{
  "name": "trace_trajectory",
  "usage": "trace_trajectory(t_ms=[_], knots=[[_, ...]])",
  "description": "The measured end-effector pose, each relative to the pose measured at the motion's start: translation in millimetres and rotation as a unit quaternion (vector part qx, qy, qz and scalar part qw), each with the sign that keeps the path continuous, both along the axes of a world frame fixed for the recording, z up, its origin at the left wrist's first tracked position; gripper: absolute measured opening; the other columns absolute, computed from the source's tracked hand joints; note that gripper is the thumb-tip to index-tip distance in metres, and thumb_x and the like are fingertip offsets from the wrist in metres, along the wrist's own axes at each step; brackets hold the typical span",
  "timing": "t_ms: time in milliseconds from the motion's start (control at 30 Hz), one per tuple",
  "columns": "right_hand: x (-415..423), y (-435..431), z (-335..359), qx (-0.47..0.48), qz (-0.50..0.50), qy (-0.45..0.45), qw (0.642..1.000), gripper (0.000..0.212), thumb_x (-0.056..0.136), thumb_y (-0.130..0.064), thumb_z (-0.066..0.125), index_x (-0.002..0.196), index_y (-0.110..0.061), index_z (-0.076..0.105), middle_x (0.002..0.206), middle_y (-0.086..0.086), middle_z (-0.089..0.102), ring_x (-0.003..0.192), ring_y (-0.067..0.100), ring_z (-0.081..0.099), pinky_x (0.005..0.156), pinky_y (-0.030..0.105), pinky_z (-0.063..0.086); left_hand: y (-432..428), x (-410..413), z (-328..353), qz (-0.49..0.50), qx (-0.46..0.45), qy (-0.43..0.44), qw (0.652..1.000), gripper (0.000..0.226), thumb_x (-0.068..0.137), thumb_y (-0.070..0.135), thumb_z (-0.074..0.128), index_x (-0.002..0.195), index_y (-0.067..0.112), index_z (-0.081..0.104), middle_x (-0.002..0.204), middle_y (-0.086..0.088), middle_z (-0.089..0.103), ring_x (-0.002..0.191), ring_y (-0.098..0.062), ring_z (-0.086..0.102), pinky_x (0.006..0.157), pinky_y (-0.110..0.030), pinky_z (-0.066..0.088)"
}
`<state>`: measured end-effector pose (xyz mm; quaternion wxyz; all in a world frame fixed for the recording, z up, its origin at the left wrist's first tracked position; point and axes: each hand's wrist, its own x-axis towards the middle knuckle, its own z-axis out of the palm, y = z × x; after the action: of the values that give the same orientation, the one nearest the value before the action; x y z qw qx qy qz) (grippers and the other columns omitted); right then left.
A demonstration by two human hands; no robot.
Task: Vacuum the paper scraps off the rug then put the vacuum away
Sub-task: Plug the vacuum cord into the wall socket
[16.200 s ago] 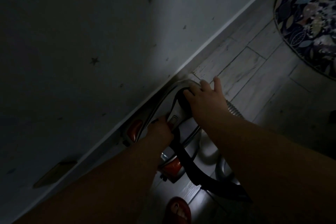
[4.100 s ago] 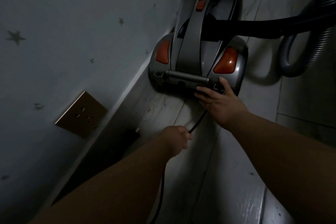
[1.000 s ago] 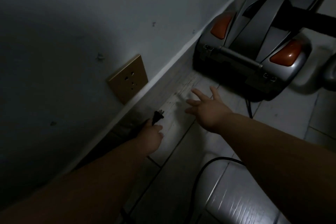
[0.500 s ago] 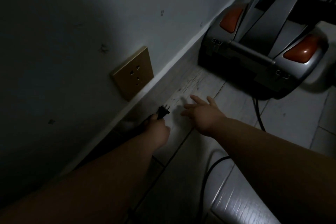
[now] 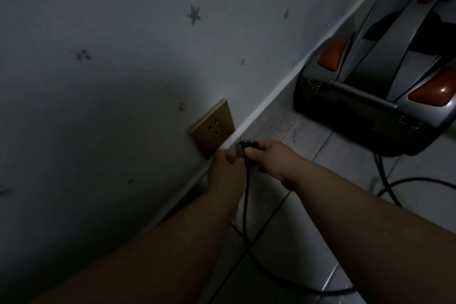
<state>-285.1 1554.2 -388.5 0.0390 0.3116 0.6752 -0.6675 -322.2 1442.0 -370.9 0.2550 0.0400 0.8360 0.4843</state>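
Observation:
The room is dim. The grey canister vacuum with orange wheel covers stands on the floor against the wall at the upper right. Its black cord runs across the floor and up to a black plug. My right hand pinches the plug between thumb and fingers, just below and right of the gold wall socket. My left hand is right beside it, with its fingertips at the plug's front end. The plug is outside the socket. No rug or paper scraps are in view.
A pale wall with small star stickers fills the left side, with a white skirting board along its foot. The floor is light wood-look tile. Loops of cord lie on the floor under the vacuum's rear.
My right hand has come across and taken hold of the plug that my left hand alone held. Both hands have moved up closer to the socket.

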Motion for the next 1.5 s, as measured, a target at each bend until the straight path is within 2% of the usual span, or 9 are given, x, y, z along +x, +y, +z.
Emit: trace_trajectory(t_ms=[100,200,333,767,867,1033,1267,1367,1500], knots=[[4.2,7.7,21.7,0.004,0.056,0.013,0.998,0.021,0.101,-0.018,0.051,0.116,-0.014,0.065,0.102,0.003,0.069,0.09,0.013,0.063,0.064,0.014,0.046,5.0,-1.0,15.8,0.054,0.095,-0.136,0.985,0.015,0.093,0.018,0.054,0.082,0.014,0.064,0.083,-0.009,0.068,0.079,-0.021,0.066,0.084,-0.036,0.053],[8.8,13.0,41.5,0.012,0.093,0.029,0.995,0.017,0.099,-0.018,0.055,0.109,-0.013,0.068,0.088,-0.001,0.069,0.076,0.005,0.061,0.055,0.007,0.042,8.3,7.6,34.2,0.069,0.137,-0.191,0.969,0.013,0.093,0.021,0.057,0.086,0.015,0.066,0.092,-0.01,0.066,0.082,-0.017,0.065,0.081,-0.031,0.054],[6.3,14.3,64.3,0.054,0.096,0.027,0.994,0.018,0.093,-0.023,0.065,0.1,-0.007,0.064,0.085,0.004,0.067,0.07,0.008,0.058,0.058,0.016,0.042,4.3,10.2,57.1,0.117,0.197,-0.24,0.943,0.02,0.096,0.029,0.053,0.108,0.017,0.064,0.096,-0.005,0.069,0.087,-0.011,0.066,0.072,-0.025,0.056],[-11.7,-12.8,99.7,0.118,0.07,0.005,0.99,0.018,0.091,-0.024,0.067,0.09,-0.007,0.066,0.084,0.008,0.066,0.072,0.014,0.059,0.061,0.024,0.046,-10.8,-1.7,90.9,0.171,0.229,-0.284,0.915,0.017,0.097,0.019,0.05,0.097,0.009,0.063,0.081,-0.007,0.066,0.076,-0.017,0.063,0.057,-0.025,0.05],[-13.0,-14.8,104.7,0.139,0.069,-0.011,0.988,0.028,0.092,-0.027,0.065,0.1,0.0,0.068,0.097,0.015,0.069,0.088,0.024,0.065,0.078,0.035,0.053,-10.9,-1.0,96.5,0.174,0.224,-0.29,0.914,0.014,0.097,0.018,0.051,0.098,0.008,0.061,0.082,-0.008,0.065,0.077,-0.017,0.064,0.056,-0.026,0.052],[-19.6,-18.0,110.4,0.172,0.071,-0.051,0.981,0.034,0.094,-0.033,0.062,0.105,-0.001,0.067,0.103,0.016,0.069,0.099,0.028,0.064,0.094,0.041,0.052,-12.9,0.7,103.5,0.165,0.21,-0.303,0.915,0.036,0.101,0.025,0.041,0.126,0.002,0.051,0.128,-0.013,0.058,0.124,-0.025,0.053,0.082,-0.028,0.043],[-24.7,-20.1,110.3,0.145,0.035,-0.065,0.987,0.029,0.094,-0.03,0.062,0.102,-0.003,0.066,0.087,0.008,0.064,0.074,0.015,0.058,0.06,0.024,0.044,-5.8,1.5,100.8,0.202,0.251,-0.303,0.897,0.032,0.1,0.022,0.046,0.125,0.005,0.053,0.121,-0.01,0.063,0.114,-0.02,0.058,0.089,-0.029,0.042],[-22.4,-23.2,106.5,0.101,0.012,-0.054,0.993,0.026,0.094,-0.026,0.063,0.102,-0.002,0.065,0.091,0.01,0.066,0.08,0.019,0.062,0.064,0.025,0.047,-5.0,-0.9,92.5,0.204,0.243,-0.295,0.901,0.027,0.099,0.022,0.046,0.117,0.005,0.057,0.109,-0.008,0.065,0.107,-0.018,0.06,0.083,-0.027,0.043],[-25.8,-24.5,109.9,0.118,0.004,-0.051,0.992,0.026,0.095,-0.025,0.061,0.105,-0.001,0.065,0.096,0.013,0.066,0.078,0.018,0.059,0.061,0.024,0.044,-1.2,-3.5,95.3,0.215,0.266,-0.312,0.886,0.031,0.101,0.021,0.04,0.123,0.005,0.054,0.128,-0.011,0.059,0.122,-0.021,0.053,0.094,-0.029,0.038]])
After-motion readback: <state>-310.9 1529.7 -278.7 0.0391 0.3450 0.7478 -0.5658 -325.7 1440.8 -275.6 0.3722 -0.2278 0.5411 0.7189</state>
